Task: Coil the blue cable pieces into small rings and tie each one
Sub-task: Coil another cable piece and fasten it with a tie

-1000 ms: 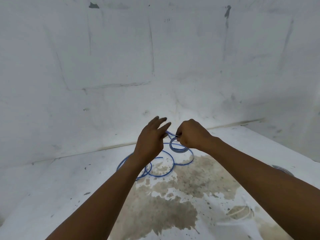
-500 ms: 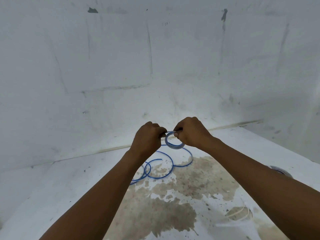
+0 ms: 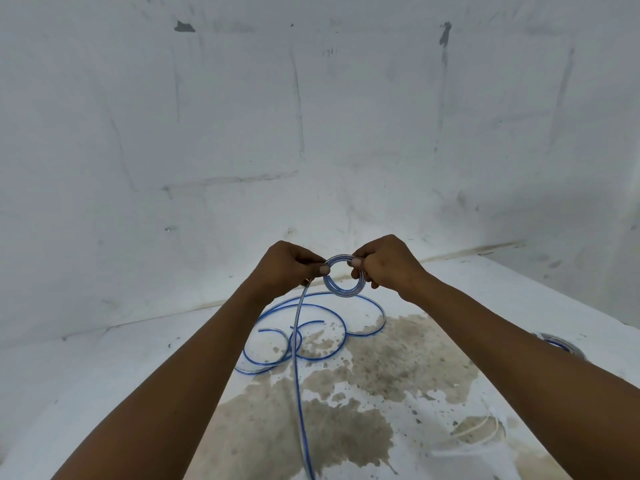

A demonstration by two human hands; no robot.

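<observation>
Holding the small blue ring (image 3: 343, 279) above the table (image 3: 86, 386), we pinch its left side with the left hand (image 3: 289, 268) and its right side with the right hand (image 3: 384, 263), fingers curled tight. The loose tail (image 3: 297, 358) hangs toward us over the other cable loops (image 3: 304, 336). If either pinch slackens, the springy coil may unwind, or the tail may snag those loops. Open tabletop lies left; a wall (image 3: 311, 133) stands close behind.

One head-worn view looks forward and down; hands close below.
</observation>
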